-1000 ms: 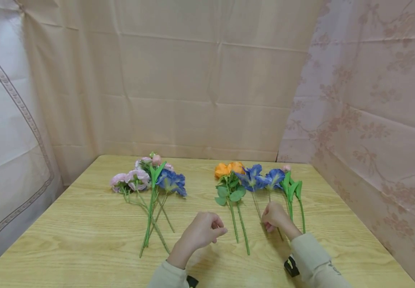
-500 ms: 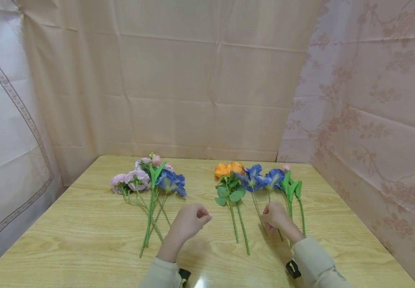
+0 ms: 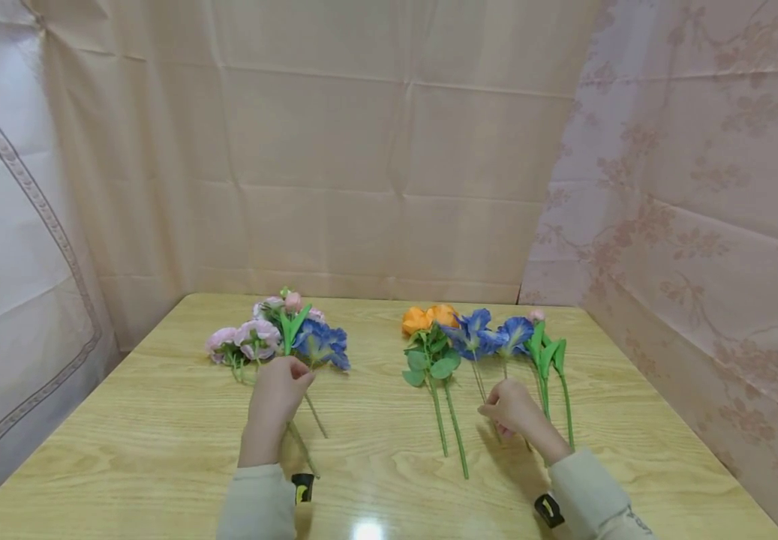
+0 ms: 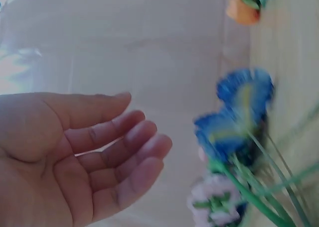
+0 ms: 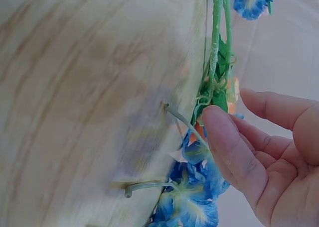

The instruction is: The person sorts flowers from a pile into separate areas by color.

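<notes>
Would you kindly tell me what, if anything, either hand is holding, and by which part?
Nothing appears to be held: the wrist views show the left hand and right hand both empty, fingers loosely curved.

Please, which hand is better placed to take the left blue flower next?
The left hand, probably: it is nearer to the left blue flower, and its fingers hold nothing. The right hand is farther, near the right blue flowers.

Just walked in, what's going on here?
A person is reaching over a wooden table. Their left grip is at the left bunch of pink and blue flowers, holding nothing. The right grip is over the stems of the separate blue flowers, with no stem visibly held. Orange flowers lie beside those.
</notes>
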The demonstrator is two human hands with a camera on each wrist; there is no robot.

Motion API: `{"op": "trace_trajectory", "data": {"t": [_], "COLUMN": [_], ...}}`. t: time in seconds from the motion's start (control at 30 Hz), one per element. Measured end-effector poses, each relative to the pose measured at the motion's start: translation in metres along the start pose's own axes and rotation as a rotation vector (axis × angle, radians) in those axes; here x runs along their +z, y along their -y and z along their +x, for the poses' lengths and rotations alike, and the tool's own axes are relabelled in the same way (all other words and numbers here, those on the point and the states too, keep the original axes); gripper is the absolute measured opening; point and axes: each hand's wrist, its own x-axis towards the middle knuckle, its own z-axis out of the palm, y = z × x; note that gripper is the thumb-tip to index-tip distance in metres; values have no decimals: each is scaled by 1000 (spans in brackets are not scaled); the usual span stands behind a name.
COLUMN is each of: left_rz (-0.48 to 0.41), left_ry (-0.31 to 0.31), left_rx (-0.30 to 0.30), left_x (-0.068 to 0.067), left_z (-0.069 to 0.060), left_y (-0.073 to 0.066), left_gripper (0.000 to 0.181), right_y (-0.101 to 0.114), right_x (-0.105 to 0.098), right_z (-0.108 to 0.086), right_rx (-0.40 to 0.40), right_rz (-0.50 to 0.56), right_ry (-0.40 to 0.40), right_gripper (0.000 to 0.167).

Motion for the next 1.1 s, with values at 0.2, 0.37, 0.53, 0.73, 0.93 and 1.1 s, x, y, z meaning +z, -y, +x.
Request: {"op": "trace_trajectory", "data": {"t": [0.2,0.37,0.53,0.73,0.93,1.1], "left_rz": [84,122,133,144,140,114], "left_ry": [-16,25,73,121,134,131], "left_rx": [-103,-186,-247,-266,-275,-271], "left_x": [-1,2,4,9,14,16], "left_z": [1,0,-1,-1,-2,-4], "left_y": [26,39,46,52,56,59], "left_gripper": [23,39,20,13,16,19], "right_y": [-1,-1,0,0,0,0], "right_x": [2,3,3,4,4,6], "right_z": [-1,-2,-2,-2,-2,-2], "right_rx": [-21,-15,-3,-13,-15,-5], "right_rz": [-20,-27,-14,-1,-17,-12], "right_ry": [-4,14,35,41,49,46], "right_gripper": [12,11,14,18,15,14]}}
